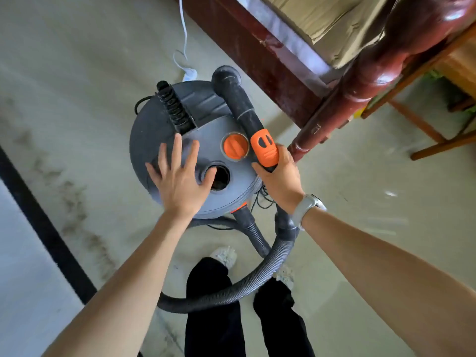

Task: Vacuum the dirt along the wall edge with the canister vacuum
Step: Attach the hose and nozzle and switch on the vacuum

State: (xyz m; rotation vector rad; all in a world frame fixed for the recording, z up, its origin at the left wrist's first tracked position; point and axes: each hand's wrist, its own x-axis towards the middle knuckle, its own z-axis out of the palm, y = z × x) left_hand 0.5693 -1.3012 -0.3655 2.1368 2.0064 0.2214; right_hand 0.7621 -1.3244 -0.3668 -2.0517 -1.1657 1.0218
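Standing nearest in view are two dark trouser legs and pale shoes, with the ribbed grey hose looped on the floor around them. The hose is judged soft and springy, apt to kink or drag if pulled hard. Just beyond, the left hand is laid flat on the lid of the canister vacuum, fingers spread and straight, nothing held, the thumb at the rim of an open round port. The right hand, a watch on its wrist, is curled round the orange grip of the black wand, which lies slanted over the lid beside an orange knob. The wand is judged rigid and light; the moulded orange grip is the natural place to hold it. The canister is judged bulky and fairly heavy, better rolled or lifted by its ribbed black handle than tugged by the hose. To the left, a streak of dirt is seen along a dark strip at the wall edge, not yet reached. Farther right, a red-brown wooden bed frame stands close to the canister, and a white cord trails on the far floor.
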